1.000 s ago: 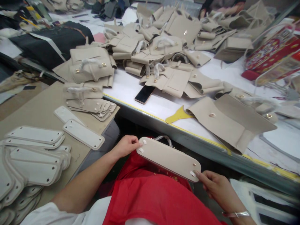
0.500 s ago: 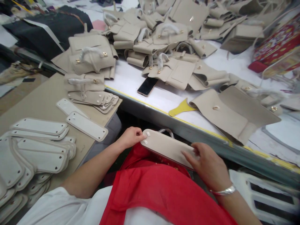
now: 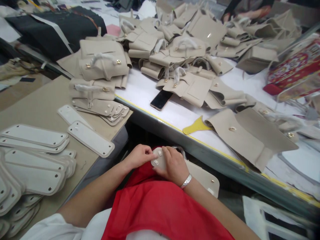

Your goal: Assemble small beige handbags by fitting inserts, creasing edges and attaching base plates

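A long beige bag panel (image 3: 200,175) with rounded ends lies across my lap, against the red apron. It has small white tabs at both ends and a gold stud near the right end. My left hand (image 3: 141,156) pinches the panel's left tip, thumb and index finger together. Close beside it, my right hand (image 3: 173,165) wraps over the panel near the same end, its fingertips at the upper edge and the thumb below. A wrapped handle loop shows partly behind the panel. My right palm hides part of the surface.
To the left, white panels with dark holes (image 3: 35,166) lie stacked on a brown board (image 3: 82,166). Beige bags (image 3: 185,83) heap on the white table, with a phone (image 3: 161,100) and yellow piece (image 3: 196,125) near its edge. A person's arms (image 3: 255,13) show at the back.
My right hand has slid left along the panel to its left end, uncovering the right end with its stud. My left hand keeps its pinch at the tip.
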